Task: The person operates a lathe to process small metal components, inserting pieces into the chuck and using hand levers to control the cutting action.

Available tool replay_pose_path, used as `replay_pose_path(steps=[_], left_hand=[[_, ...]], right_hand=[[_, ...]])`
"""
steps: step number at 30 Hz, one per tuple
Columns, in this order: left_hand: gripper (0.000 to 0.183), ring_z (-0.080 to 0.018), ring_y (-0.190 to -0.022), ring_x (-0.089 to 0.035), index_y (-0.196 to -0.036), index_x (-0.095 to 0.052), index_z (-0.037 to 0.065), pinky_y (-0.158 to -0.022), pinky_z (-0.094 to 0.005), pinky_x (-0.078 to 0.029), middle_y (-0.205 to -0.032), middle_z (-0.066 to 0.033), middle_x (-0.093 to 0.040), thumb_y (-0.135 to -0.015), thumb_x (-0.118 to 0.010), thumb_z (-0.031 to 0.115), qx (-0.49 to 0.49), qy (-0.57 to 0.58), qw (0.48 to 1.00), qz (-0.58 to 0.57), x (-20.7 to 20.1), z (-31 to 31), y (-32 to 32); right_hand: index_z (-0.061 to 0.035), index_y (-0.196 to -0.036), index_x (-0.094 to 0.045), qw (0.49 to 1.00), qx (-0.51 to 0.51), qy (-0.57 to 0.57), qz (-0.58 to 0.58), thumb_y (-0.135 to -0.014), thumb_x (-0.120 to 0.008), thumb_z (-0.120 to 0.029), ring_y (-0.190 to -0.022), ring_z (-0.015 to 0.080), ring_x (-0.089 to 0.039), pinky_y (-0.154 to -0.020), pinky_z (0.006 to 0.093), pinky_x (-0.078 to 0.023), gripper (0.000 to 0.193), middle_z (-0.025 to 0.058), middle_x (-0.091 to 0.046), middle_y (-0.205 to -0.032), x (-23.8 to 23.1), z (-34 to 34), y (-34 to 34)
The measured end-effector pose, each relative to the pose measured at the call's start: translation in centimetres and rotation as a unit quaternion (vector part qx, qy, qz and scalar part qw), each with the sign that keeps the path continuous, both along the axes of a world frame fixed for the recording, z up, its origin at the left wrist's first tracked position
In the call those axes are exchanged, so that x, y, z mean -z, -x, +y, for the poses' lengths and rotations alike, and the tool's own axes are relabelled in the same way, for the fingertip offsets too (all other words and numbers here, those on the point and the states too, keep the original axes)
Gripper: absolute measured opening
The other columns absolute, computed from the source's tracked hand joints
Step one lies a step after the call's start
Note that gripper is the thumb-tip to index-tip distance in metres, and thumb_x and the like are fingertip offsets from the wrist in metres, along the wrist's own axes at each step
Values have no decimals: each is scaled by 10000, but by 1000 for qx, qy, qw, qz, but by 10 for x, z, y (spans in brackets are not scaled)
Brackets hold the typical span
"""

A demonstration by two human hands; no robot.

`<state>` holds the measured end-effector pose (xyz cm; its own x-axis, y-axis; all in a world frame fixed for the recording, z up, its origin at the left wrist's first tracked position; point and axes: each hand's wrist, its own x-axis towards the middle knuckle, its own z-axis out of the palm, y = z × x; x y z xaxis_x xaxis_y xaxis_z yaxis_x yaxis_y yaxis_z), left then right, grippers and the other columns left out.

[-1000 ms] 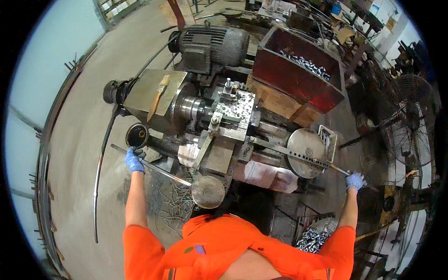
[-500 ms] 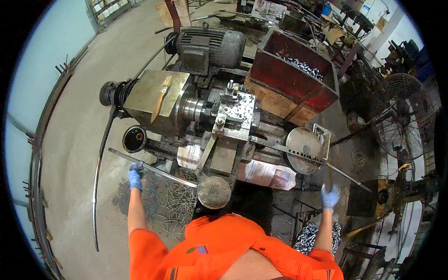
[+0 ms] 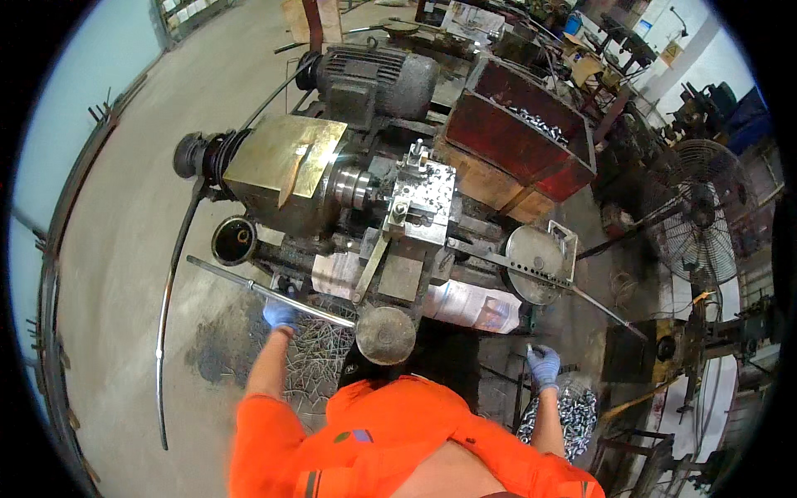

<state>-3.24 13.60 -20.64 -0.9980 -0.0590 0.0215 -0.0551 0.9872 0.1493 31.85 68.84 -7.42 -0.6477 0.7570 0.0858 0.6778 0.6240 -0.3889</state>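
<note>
My left hand (image 3: 281, 312), in a blue glove, is at the long metal lever (image 3: 295, 305) in front of the machine. The lever crosses over its fingers, so I cannot see whether they grip anything. My right hand (image 3: 544, 366), also blue-gloved, hovers above a basket of shiny small metal parts (image 3: 564, 419). Its fingers and thumb pinch a small, pale metal piece (image 3: 530, 349). Between and beyond both hands stands a lathe-like machine, with a bright chuck (image 3: 353, 188) and a steel tool block (image 3: 423, 199). The lever's inner end meets a round metal disc (image 3: 385, 335).
A brush (image 3: 293, 176) lies on the machine's housing (image 3: 266, 153). Behind it sits a motor (image 3: 374, 83). A red bin (image 3: 515, 124) of metal parts stands at the back right, a fan (image 3: 701, 207) farther right. Metal shavings (image 3: 315, 353) litter the floor near my left arm.
My left hand has moved right along the lever, toward the machine. My right hand has come inward, to the left and slightly down, carrying the small piece at its fingertips.
</note>
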Motion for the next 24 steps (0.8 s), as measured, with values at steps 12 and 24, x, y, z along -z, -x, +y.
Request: replay_pose_path(steps=[12,24], left_hand=[[446,-346,-787,-621,-898,-636,136,-663,-452,-481,-794,-156,-648,-818,-433,525,124,-8,990,-64,-7,-34,22],[333,-321,-793,-633,-895,-657,142,-659,-435,-492,-885,-136,-654,-802,-484,411,124,53,982,-135,-29,-26,22]], right_hand=[[24,-818,-672,997,58,57,9,-716,-726,-223,-705,206,-648,-703,303,-493,272,141,-674,-771,-20,2,-5],[12,-801,-675,999,-11,-2,49,-713,-727,-221,-680,215,-645,-676,310,-494,255,142,-668,-756,-41,2,-3]])
